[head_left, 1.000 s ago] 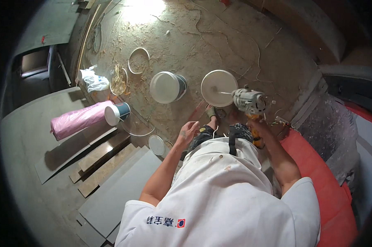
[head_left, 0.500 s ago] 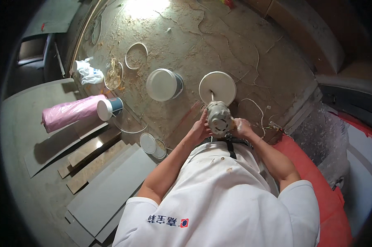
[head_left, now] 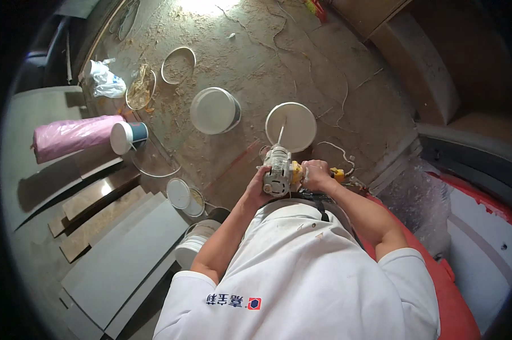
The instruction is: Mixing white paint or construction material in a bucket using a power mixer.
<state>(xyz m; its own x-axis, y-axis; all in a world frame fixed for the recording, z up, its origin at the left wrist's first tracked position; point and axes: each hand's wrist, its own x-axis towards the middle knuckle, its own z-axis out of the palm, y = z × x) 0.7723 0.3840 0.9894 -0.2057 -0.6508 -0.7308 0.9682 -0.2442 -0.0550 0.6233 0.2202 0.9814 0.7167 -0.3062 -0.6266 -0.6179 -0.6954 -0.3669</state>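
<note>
A dust-coated electric mixer (head_left: 277, 177), grey with yellow handles, is in front of my waist. My left hand (head_left: 258, 187) grips the left side of its motor body, partly hidden by it. My right hand (head_left: 315, 173) is closed round a yellow handle on the right. The mixer's pale shaft (head_left: 281, 132) reaches down into a white bucket (head_left: 303, 124) of pale material at my feet; the shaft's lower end is hard to make out.
Left: another bucket (head_left: 213, 110), a small bucket (head_left: 128, 137), lids (head_left: 179, 194), a pink wrapped roll (head_left: 74, 137), stacked boards (head_left: 119, 249), a white bag (head_left: 105, 82). Right: red sheeting (head_left: 454, 300), brown cabinets (head_left: 414, 73). A white cable (head_left: 341, 152) lies beside the bucket.
The mixer has swung from my right to the front of my body. My left hand, earlier apart from it, has taken hold of it. The view has shifted slightly.
</note>
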